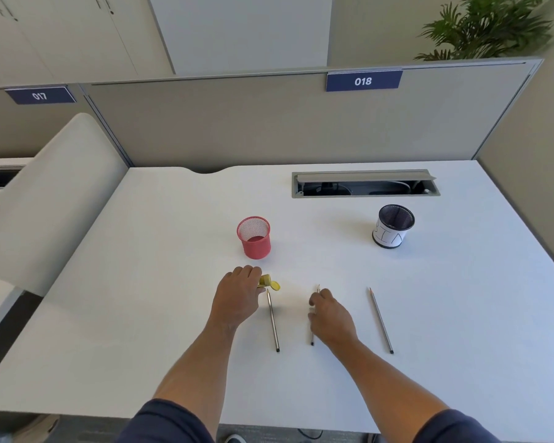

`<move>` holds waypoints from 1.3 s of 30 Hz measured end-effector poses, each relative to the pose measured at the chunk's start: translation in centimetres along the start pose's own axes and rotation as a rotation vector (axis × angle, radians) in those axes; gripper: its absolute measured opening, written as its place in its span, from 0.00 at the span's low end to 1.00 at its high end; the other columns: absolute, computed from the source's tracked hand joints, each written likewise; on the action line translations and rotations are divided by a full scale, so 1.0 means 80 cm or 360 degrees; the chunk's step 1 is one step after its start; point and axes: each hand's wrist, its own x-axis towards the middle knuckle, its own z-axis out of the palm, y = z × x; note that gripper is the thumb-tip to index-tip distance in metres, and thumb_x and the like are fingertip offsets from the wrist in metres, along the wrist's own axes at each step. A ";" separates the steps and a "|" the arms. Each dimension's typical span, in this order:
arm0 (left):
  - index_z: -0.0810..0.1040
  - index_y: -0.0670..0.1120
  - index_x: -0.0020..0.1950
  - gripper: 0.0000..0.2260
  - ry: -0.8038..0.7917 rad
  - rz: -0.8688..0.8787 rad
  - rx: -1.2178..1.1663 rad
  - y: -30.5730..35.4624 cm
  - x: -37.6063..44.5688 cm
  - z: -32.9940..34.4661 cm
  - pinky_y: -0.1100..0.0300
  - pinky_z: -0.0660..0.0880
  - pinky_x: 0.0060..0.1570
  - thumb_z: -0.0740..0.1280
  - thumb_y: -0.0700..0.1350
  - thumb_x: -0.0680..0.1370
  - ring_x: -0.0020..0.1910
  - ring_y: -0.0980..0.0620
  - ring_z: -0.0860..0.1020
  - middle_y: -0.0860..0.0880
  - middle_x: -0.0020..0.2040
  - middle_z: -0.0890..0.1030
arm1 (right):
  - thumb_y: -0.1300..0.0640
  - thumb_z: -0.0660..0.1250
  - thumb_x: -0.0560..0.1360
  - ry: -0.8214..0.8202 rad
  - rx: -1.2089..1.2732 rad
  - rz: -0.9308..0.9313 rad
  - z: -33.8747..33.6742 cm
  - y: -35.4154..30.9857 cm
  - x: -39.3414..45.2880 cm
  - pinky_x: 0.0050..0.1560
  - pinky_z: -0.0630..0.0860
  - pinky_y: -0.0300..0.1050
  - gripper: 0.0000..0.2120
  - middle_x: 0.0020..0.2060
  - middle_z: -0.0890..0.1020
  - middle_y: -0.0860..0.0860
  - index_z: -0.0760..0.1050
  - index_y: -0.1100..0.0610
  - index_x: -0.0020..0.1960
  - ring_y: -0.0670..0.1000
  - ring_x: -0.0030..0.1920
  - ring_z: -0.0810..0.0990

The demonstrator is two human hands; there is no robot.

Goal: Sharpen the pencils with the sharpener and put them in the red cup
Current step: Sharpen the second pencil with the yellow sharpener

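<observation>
At frame centre, the left hand [237,298] grips the yellow sharpener [269,282] below the empty red cup [254,238]. The right hand [331,318] pinches the middle pencil [312,338]; lift it level and feed the tip in straight.

left hand [237,295] grips yellow sharpener [268,282]; right hand [331,316] pinches middle pencil [312,338] on white desk [141,314].

A dark blue sign [363,80] clipped to the top edge of the desk partition [269,123] reads "018" in white, a matching sign [40,96] on the neighbouring partition at left reads "017", and hand-drawn lettering on the black mesh cup's white paper wrap [388,237] cannot be made out.
</observation>
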 end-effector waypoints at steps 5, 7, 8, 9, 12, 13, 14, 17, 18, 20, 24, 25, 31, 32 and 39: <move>0.73 0.45 0.42 0.19 -0.0010 0.0004 -0.0005 0.006 0.005 0.003 0.59 0.62 0.29 0.81 0.46 0.63 0.30 0.47 0.72 0.50 0.35 0.74 | 0.67 0.59 0.73 0.0108 0.0011 0.0236 -0.010 0.013 0.000 0.39 0.69 0.45 0.15 0.52 0.77 0.52 0.73 0.56 0.58 0.56 0.51 0.79; 0.73 0.45 0.42 0.19 0.0008 0.0018 -0.0019 0.010 0.010 0.004 0.60 0.63 0.29 0.81 0.46 0.62 0.30 0.47 0.72 0.50 0.35 0.74 | 0.67 0.58 0.73 0.0083 -0.0059 0.0219 -0.015 0.018 0.001 0.40 0.69 0.44 0.16 0.51 0.79 0.52 0.72 0.55 0.59 0.55 0.52 0.78; 0.73 0.45 0.42 0.18 0.0013 0.0024 -0.0027 0.013 0.012 0.004 0.59 0.63 0.28 0.81 0.45 0.62 0.30 0.46 0.72 0.49 0.35 0.74 | 0.66 0.58 0.73 0.0054 -0.0114 0.0188 -0.017 0.021 0.002 0.41 0.70 0.44 0.17 0.52 0.79 0.51 0.72 0.55 0.59 0.55 0.53 0.77; 0.73 0.45 0.42 0.18 0.0018 0.0029 -0.0033 0.016 0.014 0.004 0.59 0.64 0.28 0.81 0.45 0.63 0.30 0.46 0.72 0.49 0.35 0.75 | 0.66 0.58 0.74 0.0008 -0.0188 0.0143 -0.019 0.023 0.003 0.42 0.70 0.44 0.16 0.52 0.79 0.52 0.72 0.55 0.59 0.55 0.54 0.77; 0.74 0.45 0.42 0.18 0.0027 0.0046 -0.0050 0.023 0.018 0.006 0.58 0.65 0.29 0.81 0.45 0.63 0.31 0.46 0.73 0.50 0.35 0.75 | 0.66 0.57 0.74 -0.0065 -0.0247 0.0039 -0.020 0.029 0.006 0.45 0.72 0.45 0.17 0.54 0.77 0.53 0.73 0.55 0.60 0.55 0.55 0.75; 0.74 0.45 0.43 0.18 0.0029 0.0054 -0.0056 0.024 0.019 0.007 0.58 0.65 0.29 0.80 0.46 0.63 0.31 0.46 0.73 0.50 0.36 0.75 | 0.66 0.57 0.75 -0.0046 -0.0164 0.0038 -0.020 0.030 0.008 0.47 0.73 0.46 0.17 0.55 0.77 0.53 0.74 0.55 0.61 0.56 0.55 0.75; 0.74 0.45 0.43 0.18 0.0031 0.0060 -0.0055 0.024 0.019 0.008 0.57 0.66 0.29 0.80 0.46 0.64 0.32 0.46 0.73 0.50 0.36 0.75 | 0.66 0.57 0.76 -0.0022 -0.0058 0.0045 -0.022 0.030 0.010 0.49 0.74 0.47 0.17 0.56 0.76 0.54 0.74 0.56 0.61 0.57 0.55 0.76; 0.74 0.45 0.43 0.17 0.0018 0.0066 -0.0048 0.023 0.019 0.010 0.57 0.67 0.29 0.80 0.46 0.64 0.32 0.46 0.74 0.50 0.36 0.75 | 0.64 0.58 0.77 0.0029 0.0203 0.0014 -0.033 0.027 0.018 0.49 0.76 0.50 0.15 0.57 0.73 0.54 0.75 0.57 0.62 0.59 0.50 0.79; 0.74 0.45 0.43 0.18 0.0009 0.0068 -0.0049 0.023 0.019 0.010 0.57 0.67 0.29 0.80 0.45 0.63 0.32 0.46 0.74 0.50 0.36 0.75 | 0.63 0.59 0.78 0.0055 0.0266 -0.0004 -0.039 0.026 0.021 0.49 0.77 0.50 0.14 0.56 0.73 0.53 0.75 0.56 0.61 0.58 0.48 0.80; 0.74 0.45 0.43 0.18 -0.0010 0.0067 -0.0047 0.021 0.017 0.010 0.58 0.67 0.29 0.80 0.45 0.63 0.32 0.46 0.74 0.50 0.36 0.75 | 0.61 0.60 0.79 0.0138 0.0370 -0.0063 -0.048 0.023 0.026 0.49 0.76 0.48 0.12 0.54 0.74 0.50 0.77 0.55 0.59 0.53 0.46 0.79; 0.74 0.45 0.43 0.18 -0.0049 0.0044 -0.0043 0.018 0.014 0.012 0.57 0.68 0.29 0.80 0.45 0.63 0.32 0.46 0.75 0.50 0.36 0.75 | 0.52 0.64 0.80 0.0201 0.0439 -0.0243 -0.063 0.016 0.030 0.48 0.76 0.44 0.06 0.48 0.76 0.44 0.79 0.50 0.53 0.44 0.44 0.77; 0.74 0.46 0.43 0.18 -0.0056 0.0044 -0.0038 0.018 0.014 0.011 0.57 0.68 0.29 0.80 0.45 0.63 0.33 0.46 0.75 0.50 0.36 0.76 | 0.51 0.65 0.80 0.0190 0.0432 -0.0270 -0.067 0.013 0.031 0.47 0.76 0.43 0.06 0.47 0.76 0.43 0.80 0.49 0.53 0.43 0.44 0.76; 0.73 0.46 0.43 0.17 -0.0037 0.0088 -0.0025 0.020 0.015 0.008 0.58 0.67 0.28 0.80 0.45 0.64 0.32 0.47 0.75 0.51 0.35 0.75 | 0.48 0.68 0.79 0.0170 0.0332 -0.0355 -0.077 0.000 0.034 0.40 0.66 0.38 0.08 0.47 0.78 0.42 0.83 0.45 0.55 0.41 0.43 0.76; 0.73 0.47 0.43 0.17 -0.0033 0.0102 -0.0019 0.020 0.015 0.009 0.58 0.67 0.28 0.80 0.46 0.64 0.32 0.47 0.75 0.51 0.35 0.75 | 0.49 0.68 0.78 0.0180 0.0332 -0.0366 -0.077 -0.001 0.034 0.40 0.66 0.39 0.08 0.46 0.78 0.43 0.83 0.45 0.55 0.42 0.43 0.76; 0.75 0.47 0.42 0.16 -0.0011 0.0222 -0.0009 0.029 0.016 0.007 0.57 0.68 0.28 0.80 0.46 0.65 0.31 0.48 0.75 0.51 0.34 0.76 | 0.56 0.73 0.76 0.0317 0.0265 -0.0566 -0.076 -0.006 0.035 0.40 0.74 0.44 0.08 0.43 0.80 0.48 0.85 0.49 0.54 0.50 0.43 0.79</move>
